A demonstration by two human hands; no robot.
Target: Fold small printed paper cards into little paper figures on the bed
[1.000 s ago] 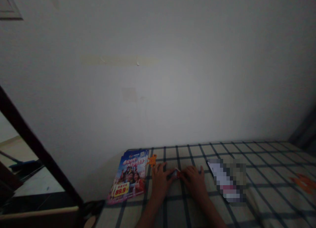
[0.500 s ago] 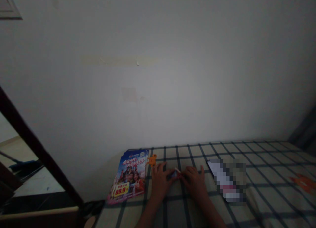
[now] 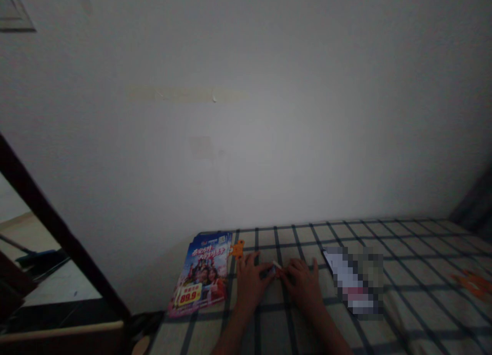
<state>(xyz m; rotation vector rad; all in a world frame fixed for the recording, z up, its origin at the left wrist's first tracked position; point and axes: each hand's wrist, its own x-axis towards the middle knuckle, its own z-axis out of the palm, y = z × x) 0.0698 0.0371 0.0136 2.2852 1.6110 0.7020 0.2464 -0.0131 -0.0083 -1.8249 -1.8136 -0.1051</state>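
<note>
Between my two hands is a small folded piece of printed paper (image 3: pixel 276 270), with a white edge and blue and red patches. My left hand (image 3: pixel 250 279) pinches its left side between thumb and fingertips. On the right side, my right hand (image 3: pixel 303 279) grips it the same way, with its outer finger raised. Both hands rest low over the checked cloth (image 3: pixel 269 319). The fingers cover most of the paper, so its full shape is hidden. Left of my left hand lies a stack of glossy leaflets (image 3: pixel 202 273) with a blue and pink print.
To the right lies a phone-like flat object (image 3: pixel 351 283), blurred by pixelation. Orange printed figures (image 3: pixel 237 249) show on the cloth. A pale wall (image 3: pixel 269 139) rises behind the far edge. At the left stands a dark-framed mirror (image 3: pixel 65 232); a dark curtain-like cloth (image 3: pixel 472 201) hangs at the right.
The paper between my fingertips has turned or folded slightly, so less of its blue print shows. My hands have barely shifted.
</note>
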